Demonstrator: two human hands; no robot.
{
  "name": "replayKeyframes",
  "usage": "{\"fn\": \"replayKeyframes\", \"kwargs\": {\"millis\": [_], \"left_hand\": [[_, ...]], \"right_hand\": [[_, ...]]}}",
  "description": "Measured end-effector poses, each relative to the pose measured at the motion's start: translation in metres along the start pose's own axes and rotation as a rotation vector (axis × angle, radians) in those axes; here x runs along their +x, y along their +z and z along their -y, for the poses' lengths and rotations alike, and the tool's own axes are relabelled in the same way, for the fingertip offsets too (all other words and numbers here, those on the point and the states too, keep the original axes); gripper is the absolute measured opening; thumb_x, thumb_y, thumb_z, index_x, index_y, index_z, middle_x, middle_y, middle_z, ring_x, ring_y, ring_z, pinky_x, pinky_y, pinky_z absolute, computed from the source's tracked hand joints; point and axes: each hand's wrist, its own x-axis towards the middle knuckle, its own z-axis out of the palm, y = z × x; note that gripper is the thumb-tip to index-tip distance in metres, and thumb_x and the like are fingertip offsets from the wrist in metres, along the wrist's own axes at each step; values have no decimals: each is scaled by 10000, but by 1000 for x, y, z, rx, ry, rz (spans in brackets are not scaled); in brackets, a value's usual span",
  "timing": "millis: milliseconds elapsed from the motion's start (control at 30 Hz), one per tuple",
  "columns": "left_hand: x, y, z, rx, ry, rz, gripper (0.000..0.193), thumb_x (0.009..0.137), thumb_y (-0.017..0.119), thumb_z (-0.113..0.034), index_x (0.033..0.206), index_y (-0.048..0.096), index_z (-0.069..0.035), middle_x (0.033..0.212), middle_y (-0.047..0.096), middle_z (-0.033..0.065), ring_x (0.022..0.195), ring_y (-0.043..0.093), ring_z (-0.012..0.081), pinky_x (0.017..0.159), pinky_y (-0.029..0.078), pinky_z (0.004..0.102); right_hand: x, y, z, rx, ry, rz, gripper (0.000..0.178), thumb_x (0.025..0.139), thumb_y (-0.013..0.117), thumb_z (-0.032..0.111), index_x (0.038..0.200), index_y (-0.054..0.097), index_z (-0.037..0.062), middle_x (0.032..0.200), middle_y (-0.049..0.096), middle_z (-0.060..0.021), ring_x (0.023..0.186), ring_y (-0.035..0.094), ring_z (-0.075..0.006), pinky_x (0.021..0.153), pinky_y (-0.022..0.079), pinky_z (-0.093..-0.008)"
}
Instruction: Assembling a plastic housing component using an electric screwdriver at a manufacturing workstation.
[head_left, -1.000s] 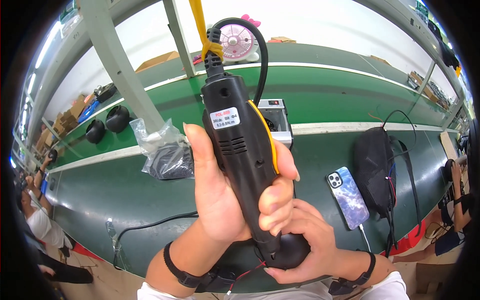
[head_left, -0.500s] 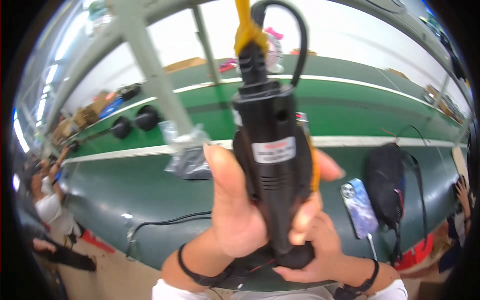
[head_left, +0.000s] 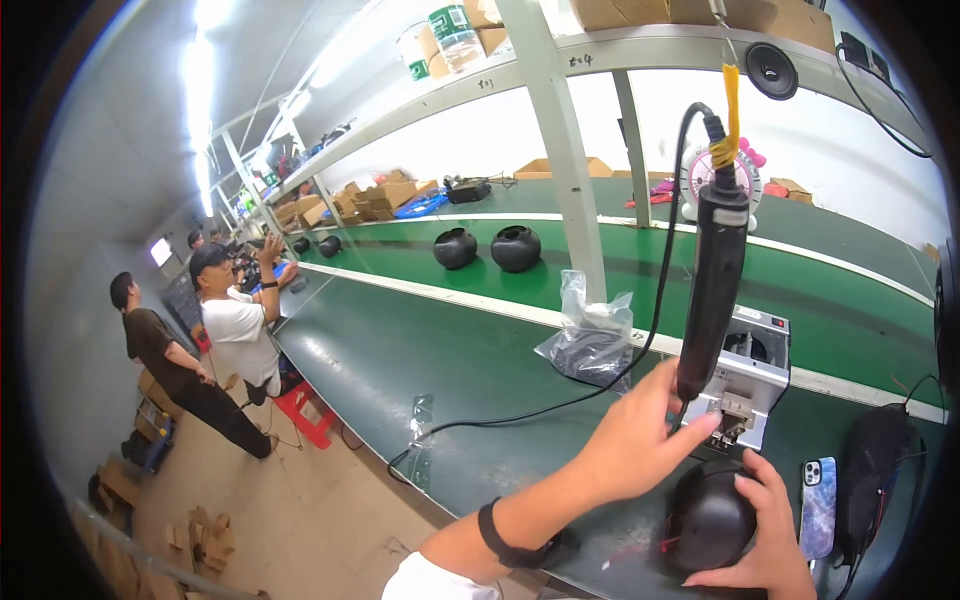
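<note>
A black electric screwdriver (head_left: 715, 285) hangs by a yellow tie, its lower end tilted slightly left. My left hand (head_left: 640, 435) is at that lower end, thumb stretched out and apart from the forefinger, not wrapped round the body. My right hand (head_left: 770, 525) curves round the right side of a round black speaker shell (head_left: 708, 515) on the bench, gripping it. Thin red wires show at the shell's left side. Just behind the shell stands a silver screw feeder (head_left: 765, 385), partly hidden by the screwdriver and my left thumb.
On the dark green bench (head_left: 470, 350) lie a plastic bag (head_left: 595, 340), a phone (head_left: 818, 505) and a black pouch (head_left: 868, 470). A black cable (head_left: 540, 410) crosses it. Two round shells (head_left: 515, 248) sit on the green belt. Two people (head_left: 235, 320) are at the left by a red stool (head_left: 308, 415).
The view has swung left and up. The screwdriver, held upright before me earlier, now hangs farther right with my left hand loosened at its lower end. My right hand is on the shell.
</note>
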Motion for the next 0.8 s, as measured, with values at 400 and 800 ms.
{"fn": "replayKeyframes", "kwargs": {"millis": [400, 800], "left_hand": [[-59, 25, 56, -446, -14, 527, 1132, 729, 834, -364, 1590, 161, -69, 1570, 326, 189, 1423, 383, 290, 1171, 313, 404], [-91, -19, 25, -176, 3, 596, 994, 718, 878, -365, 1502, 373, -23, 1404, 535, 203, 1301, 525, 337, 1106, 396, 416]], "right_hand": [[-8, 35, -14, 213, 3, -46, 1270, 487, 982, 449, 1492, 338, 15, 1514, 395, -255, 1392, 420, -406, 1146, 355, -493], [-16, 63, 16, 1142, 234, 90, 1274, 699, 848, 605, 1581, 137, 22, 1625, 215, -156, 1490, 265, -312, 1200, 238, -458]]}}
